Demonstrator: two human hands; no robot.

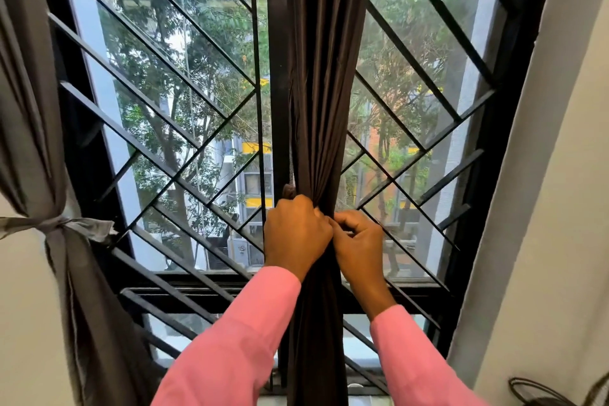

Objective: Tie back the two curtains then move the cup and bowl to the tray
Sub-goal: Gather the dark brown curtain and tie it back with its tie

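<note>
A dark brown curtain (pixel 324 76) hangs gathered into a narrow bunch down the middle of the window. My left hand (pixel 296 234) grips the bunch from the left at about sill height. My right hand (pixel 357 242) pinches the fabric or a tie at the bunch's right side, fingers curled; the tie itself is hidden by my hands. At the far left a grey curtain (pixel 36 128) hangs drawn aside, cinched by a knotted grey tie (pixel 59 224). No cup, bowl or tray is in view.
Black diagonal window bars (pixel 184 155) stand right behind the curtain, with trees and buildings beyond the glass. A pale wall (pixel 543 208) borders the window on the right. A dark wire object (pixel 540 392) sits at the lower right corner.
</note>
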